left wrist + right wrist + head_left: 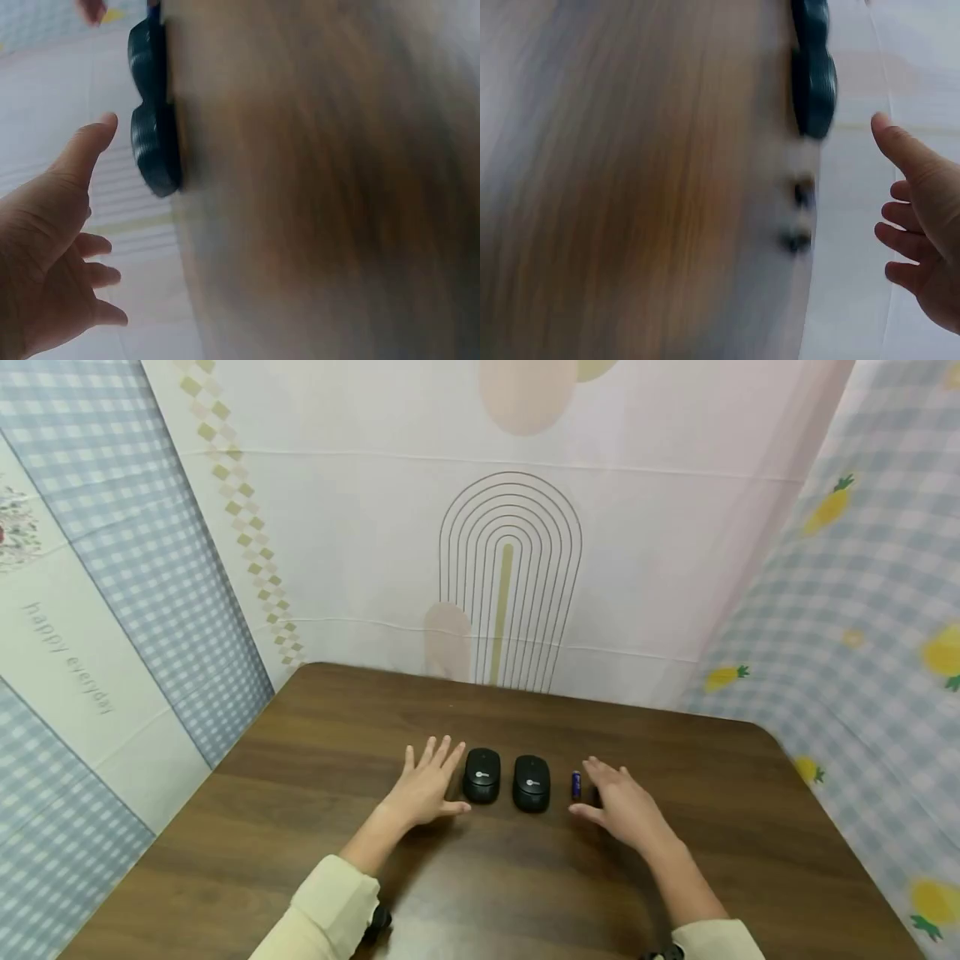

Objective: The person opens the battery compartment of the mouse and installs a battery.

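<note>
Two black computer mice stand side by side on the wooden table, a left mouse (482,775) and a right mouse (532,783). My left hand (424,787) hovers just left of the left mouse, fingers spread and nothing in its grasp. To the right of the mice lies a small blue battery (576,785). My right hand (624,803) is over the table beside that battery, fingers extended and holding nothing. In the right wrist view a second small dark object (796,241) shows blurred near the battery (804,193); in the head view the right hand mostly hides it.
The brown wooden table (315,727) has rounded far corners. Behind it hangs a pale patterned cloth (360,543). Checked cloths hang on both sides, the right cloth (847,643) printed with pineapples and close to the table's edge.
</note>
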A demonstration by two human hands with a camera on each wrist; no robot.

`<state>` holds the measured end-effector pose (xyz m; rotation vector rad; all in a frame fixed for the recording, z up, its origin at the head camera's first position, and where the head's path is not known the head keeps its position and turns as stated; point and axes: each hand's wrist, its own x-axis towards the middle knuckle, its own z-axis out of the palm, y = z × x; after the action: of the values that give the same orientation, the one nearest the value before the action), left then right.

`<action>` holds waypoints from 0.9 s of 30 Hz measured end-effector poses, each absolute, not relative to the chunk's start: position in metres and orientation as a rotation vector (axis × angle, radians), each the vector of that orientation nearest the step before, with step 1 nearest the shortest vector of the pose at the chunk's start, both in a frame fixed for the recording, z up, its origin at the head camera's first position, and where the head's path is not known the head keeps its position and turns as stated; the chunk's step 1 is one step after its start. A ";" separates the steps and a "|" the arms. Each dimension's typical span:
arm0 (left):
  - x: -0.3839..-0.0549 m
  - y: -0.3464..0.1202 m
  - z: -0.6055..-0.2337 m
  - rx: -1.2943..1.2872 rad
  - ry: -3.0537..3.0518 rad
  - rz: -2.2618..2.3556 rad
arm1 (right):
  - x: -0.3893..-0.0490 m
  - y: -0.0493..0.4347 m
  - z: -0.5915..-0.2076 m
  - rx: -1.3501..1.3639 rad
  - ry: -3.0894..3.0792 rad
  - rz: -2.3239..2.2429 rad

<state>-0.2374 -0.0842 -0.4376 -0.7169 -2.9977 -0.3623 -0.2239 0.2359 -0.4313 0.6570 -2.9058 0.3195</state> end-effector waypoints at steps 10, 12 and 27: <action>-0.248 -0.070 -0.449 -0.826 -2.974 -0.165 | -0.248 0.135 -0.439 0.985 -2.769 -0.053; -0.251 -0.069 -0.451 -0.818 -2.997 -0.138 | -0.250 0.121 -0.441 0.995 -2.793 -0.172; -0.265 -0.059 -0.455 -0.836 -3.110 -0.076 | -0.264 0.094 -0.449 0.951 -2.923 -0.302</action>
<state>-0.2653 -0.0590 -0.4555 -0.8364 -3.1095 -0.0763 -0.2639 0.0937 -0.4489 0.9508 -2.9227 -0.3022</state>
